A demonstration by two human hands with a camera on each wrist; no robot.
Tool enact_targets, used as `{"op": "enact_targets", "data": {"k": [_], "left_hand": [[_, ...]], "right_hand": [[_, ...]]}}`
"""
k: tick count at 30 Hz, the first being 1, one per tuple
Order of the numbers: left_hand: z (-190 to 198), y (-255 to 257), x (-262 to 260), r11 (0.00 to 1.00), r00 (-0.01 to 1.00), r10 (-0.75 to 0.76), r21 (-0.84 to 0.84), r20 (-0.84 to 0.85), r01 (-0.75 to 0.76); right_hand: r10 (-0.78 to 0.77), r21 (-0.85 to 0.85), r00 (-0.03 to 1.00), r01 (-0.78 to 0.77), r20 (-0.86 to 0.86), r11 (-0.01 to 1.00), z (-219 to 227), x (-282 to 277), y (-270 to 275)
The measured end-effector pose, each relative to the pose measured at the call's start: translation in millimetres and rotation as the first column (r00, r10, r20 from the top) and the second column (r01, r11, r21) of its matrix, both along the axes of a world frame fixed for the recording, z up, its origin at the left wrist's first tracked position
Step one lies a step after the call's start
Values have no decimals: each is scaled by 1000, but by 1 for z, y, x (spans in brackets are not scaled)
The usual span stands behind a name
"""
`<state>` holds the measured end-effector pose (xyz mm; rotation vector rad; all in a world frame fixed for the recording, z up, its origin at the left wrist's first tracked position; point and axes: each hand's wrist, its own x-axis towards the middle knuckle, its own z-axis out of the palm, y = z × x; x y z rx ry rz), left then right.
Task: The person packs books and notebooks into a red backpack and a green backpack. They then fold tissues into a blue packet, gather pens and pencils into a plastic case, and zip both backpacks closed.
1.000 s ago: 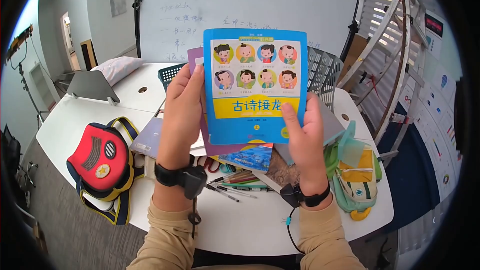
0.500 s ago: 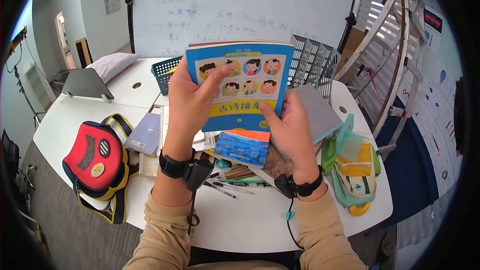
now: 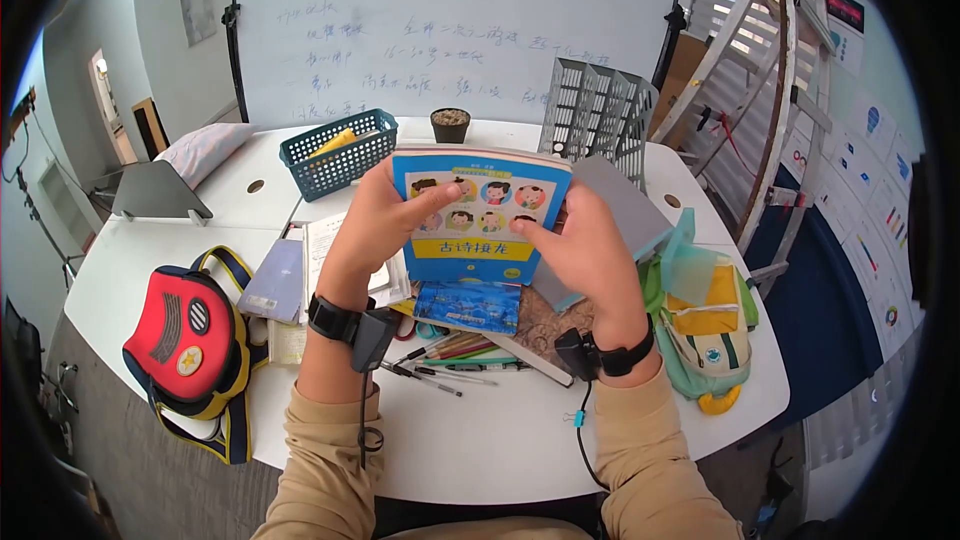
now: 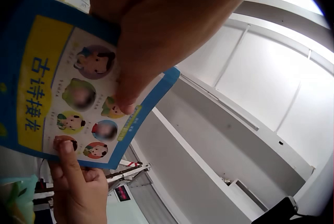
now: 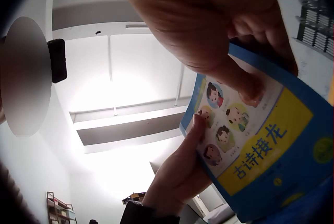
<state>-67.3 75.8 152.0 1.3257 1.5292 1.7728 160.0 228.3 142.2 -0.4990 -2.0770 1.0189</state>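
Observation:
Both hands hold up a blue book point(image 3: 470, 250) with round cartoon children and a yellow title band on its cover. Behind its top edge the edges of further books show, so a small stack is gripped together. My left hand point(image 3: 375, 220) grips the left side, thumb lying across the cover pictures. At the right side my right hand point(image 3: 595, 255) grips the stack, its thumb on the cover. The stack leans back over a blue picture booklet point(image 3: 465, 308) on the table. In the wrist views, both thumbs press the front and most other fingers are hidden behind.
Several pens point(image 3: 465, 352) lie before the booklet. A red backpack point(image 3: 185, 335) stands left, a green-and-yellow bag point(image 3: 710, 340) right. Behind are a dark green basket point(image 3: 340, 165), a small pot point(image 3: 450, 127) and a grey file rack point(image 3: 600, 120). A grey folder point(image 3: 620, 205) lies right of the stack.
The stack has come down and tilted back. A purple book that stuck out at the left is now lined up behind the blue one. The left thumb has moved onto the cover.

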Motion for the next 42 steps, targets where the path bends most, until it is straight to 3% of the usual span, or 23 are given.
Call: {"op": "enact_targets", "data": {"k": [6,9,14,15,18,20,23,26,29,32,35,38,42], "left_hand": [[-9,-15,-20,959,972,-206,-223,-111,177],[-20,-13,-28,938,966,-222,-298,-129,176],[-19,-10,-30,963,963,-187,-233,-195,139],[-13,-11,-27,966,961,-184,-216,-206,139],[3,-18,-18,995,991,-96,-43,-97,92],[4,-17,-22,992,991,-18,125,-135,35],[13,-25,-20,948,995,59,316,-79,-31],[16,-28,-23,874,986,141,457,88,-166],[14,-27,-37,791,961,117,563,249,-242],[19,-31,-37,732,927,92,606,362,-310],[24,-38,-38,694,898,129,609,421,-385],[26,-44,-40,673,886,178,604,427,-427],[21,-45,-53,660,870,200,595,451,-460]], "right_hand": [[38,-29,999,-37,23,999,8,6,-7],[14,-18,1000,-14,25,1000,14,7,-12],[-15,-61,1000,15,5,998,8,6,-6],[14,-70,997,-20,-79,997,8,5,-6],[75,-73,958,-99,-278,992,9,0,-8],[86,-60,934,-114,-346,992,13,1,-12],[-58,-16,993,57,-98,998,20,10,-12],[-59,28,985,55,163,998,14,16,-8],[-98,86,871,64,481,994,10,17,-8],[-150,179,744,41,652,983,-1,12,-5],[-195,211,700,65,687,975,-9,2,1],[55,-83,714,4,698,997,14,0,-15],[64,-103,731,8,679,995,7,-9,-17]]}}
